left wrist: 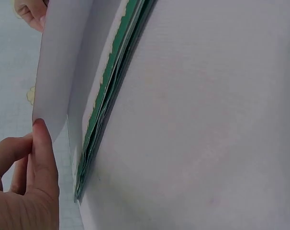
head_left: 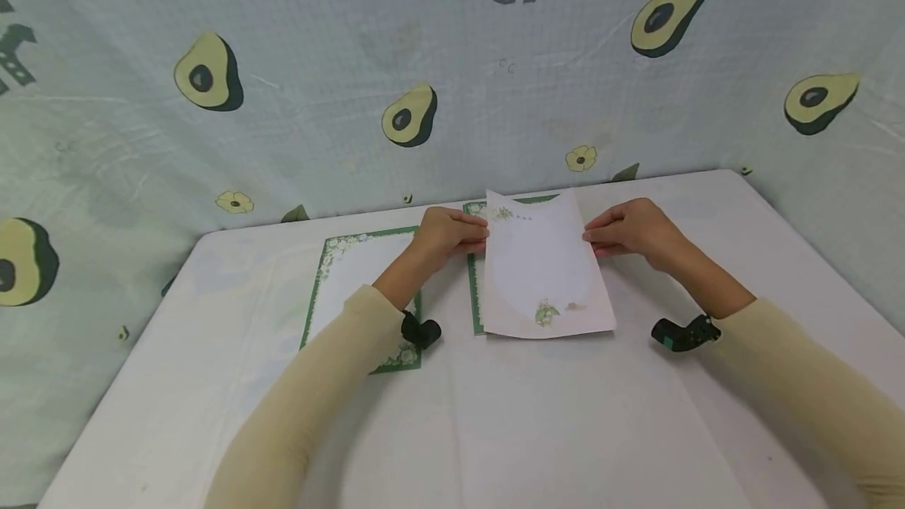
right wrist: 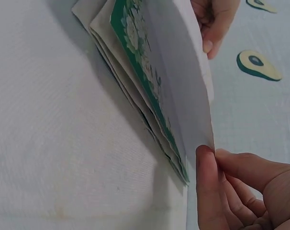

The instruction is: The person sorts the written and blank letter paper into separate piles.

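Between both hands a sheet of paper (head_left: 540, 265) with a pale pink border and small leaf prints is held up over a stack of green-bordered sheets (head_left: 477, 297). My left hand (head_left: 450, 232) pinches its left edge between thumb and fingers. On the opposite edge, my right hand (head_left: 632, 232) pinches the paper the same way. The top edge of the sheet sags between the hands. In the right wrist view, the stack (right wrist: 140, 72) shows several layers with a floral green border, below the raised sheet (right wrist: 183, 81).
Left of the stack lies another green-bordered floral sheet (head_left: 353, 273), partly covered by the left forearm. A white cloth (head_left: 537, 422) covers the table. Behind it hangs a pale curtain (head_left: 318, 22) printed with avocados. Black wrist devices (head_left: 682, 335) sit at both sleeves.
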A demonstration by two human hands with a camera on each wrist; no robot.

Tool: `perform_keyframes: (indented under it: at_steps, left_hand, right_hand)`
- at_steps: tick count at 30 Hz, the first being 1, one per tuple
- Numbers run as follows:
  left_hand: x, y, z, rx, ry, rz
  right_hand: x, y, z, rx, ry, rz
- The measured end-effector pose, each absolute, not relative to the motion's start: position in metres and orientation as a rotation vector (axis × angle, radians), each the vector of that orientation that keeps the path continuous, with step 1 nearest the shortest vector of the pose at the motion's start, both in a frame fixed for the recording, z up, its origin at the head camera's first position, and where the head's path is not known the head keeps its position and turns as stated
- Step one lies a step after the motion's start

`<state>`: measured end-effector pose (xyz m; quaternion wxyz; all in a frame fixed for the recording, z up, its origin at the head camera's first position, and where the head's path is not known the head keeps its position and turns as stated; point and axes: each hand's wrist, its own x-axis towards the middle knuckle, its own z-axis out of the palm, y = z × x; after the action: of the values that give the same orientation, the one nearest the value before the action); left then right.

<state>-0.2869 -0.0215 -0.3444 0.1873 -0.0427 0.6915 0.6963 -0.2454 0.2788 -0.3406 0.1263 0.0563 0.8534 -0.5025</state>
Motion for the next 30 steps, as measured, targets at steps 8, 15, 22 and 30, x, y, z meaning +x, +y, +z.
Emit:
perform_keyframes:
  at_steps: [8, 15, 22, 30]
  left_hand:
    - [-0.287, -0.011, -0.341, -0.093, 1.965, 1.988]
    - [-0.288, -0.003, -0.341, -0.051, 1.934, 2.027]
    - [-0.286, 0.008, -0.338, -0.043, 1.935, 2.041]
    - [-0.285, 0.031, -0.341, -0.041, 1.935, 2.071]
  right_hand:
    - [-0.243, 0.288, -0.331, 0.185, 2.541, -1.414]
    - [-0.245, 0.299, -0.327, 0.188, 2.545, -1.372]
    - [-0.245, 0.312, -0.325, 0.164, 2.547, -1.326]
    - [-0.243, 0.329, -0.322, 0.167, 2.591, -1.299]
